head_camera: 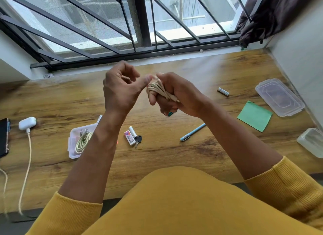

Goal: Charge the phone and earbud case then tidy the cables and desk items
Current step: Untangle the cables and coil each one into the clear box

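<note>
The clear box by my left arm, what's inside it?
The box holds a coiled cream cable with two metal plugs at its far end. The left forearm covers the box's right side, so anything there is hidden.

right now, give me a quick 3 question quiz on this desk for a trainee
1. True or false: the right hand grips a coiled cable.
2. What is plugged into the earbud case? A) a cable B) a pen C) nothing
3. Fill in: the open box by the left arm holds a coiled ____.

Key: 1 true; 2 A; 3 cable
</note>
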`<state>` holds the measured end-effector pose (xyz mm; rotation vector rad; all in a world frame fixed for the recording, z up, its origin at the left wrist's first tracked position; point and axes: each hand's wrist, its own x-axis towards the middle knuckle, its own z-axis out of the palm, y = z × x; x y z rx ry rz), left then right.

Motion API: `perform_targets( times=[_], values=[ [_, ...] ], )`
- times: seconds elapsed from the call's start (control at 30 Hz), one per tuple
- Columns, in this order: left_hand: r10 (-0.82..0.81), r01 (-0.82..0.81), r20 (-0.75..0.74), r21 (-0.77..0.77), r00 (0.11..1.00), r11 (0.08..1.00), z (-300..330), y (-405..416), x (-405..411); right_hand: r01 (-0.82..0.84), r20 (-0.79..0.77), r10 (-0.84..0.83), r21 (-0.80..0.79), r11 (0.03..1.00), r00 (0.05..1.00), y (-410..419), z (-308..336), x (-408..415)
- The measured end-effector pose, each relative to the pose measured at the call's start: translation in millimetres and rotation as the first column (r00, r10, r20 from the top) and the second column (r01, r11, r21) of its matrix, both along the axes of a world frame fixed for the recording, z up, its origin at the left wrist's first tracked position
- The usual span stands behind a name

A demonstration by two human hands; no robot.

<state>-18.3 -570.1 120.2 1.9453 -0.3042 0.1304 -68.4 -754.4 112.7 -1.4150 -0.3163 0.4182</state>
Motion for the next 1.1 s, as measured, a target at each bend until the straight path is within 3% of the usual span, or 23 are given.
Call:
perform_targets(
  times=[0.1, 0.2, 0.33, 0.43, 0.57, 0.8, 1.1],
  values=[
    [-0.089, 0.087, 0.04, 0.05, 0.995, 0.995, -2, 3, -4, -0.039, -0.037, 0.042, 0.099, 0.994, 0.998, -1, 7, 0],
    [-0.234, 0.237, 0.105, -0.013, 0.967, 0.972, 0, 4, -5, -0.085, -0.039, 0.09, 0.122, 0.989, 0.995, -4, 13, 2],
    [-0.454, 0.454, 0.028, -0.011, 0.891, 0.891, 14, 2, -2, -0.198, -0.028, 0.202, 0.113, 0.974, 0.979, -3, 13, 4],
    [-0.511, 0.509, 0.008, 0.071, 0.86, 0.858, 19, 2, 2, -0.219, -0.022, 0.224, 0.122, 0.968, 0.974, -2, 12, 2],
    [-0.444, 0.443, 0.014, 0.049, 0.896, 0.895, 17, 2, -1, -0.185, -0.019, 0.188, 0.095, 0.978, 0.982, -4, 11, 0],
    [-0.152, 0.145, -0.044, -0.137, 0.987, 0.98, 5, -9, -12, 0.008, -0.004, -0.008, 0.112, 0.994, 1.0, 2, 7, -3],
    [-0.243, 0.198, -0.185, -0.232, 0.952, 0.952, -2, -24, -19, -0.014, -0.045, 0.025, 0.244, 0.97, 0.999, -2, 0, -6]
  ],
)
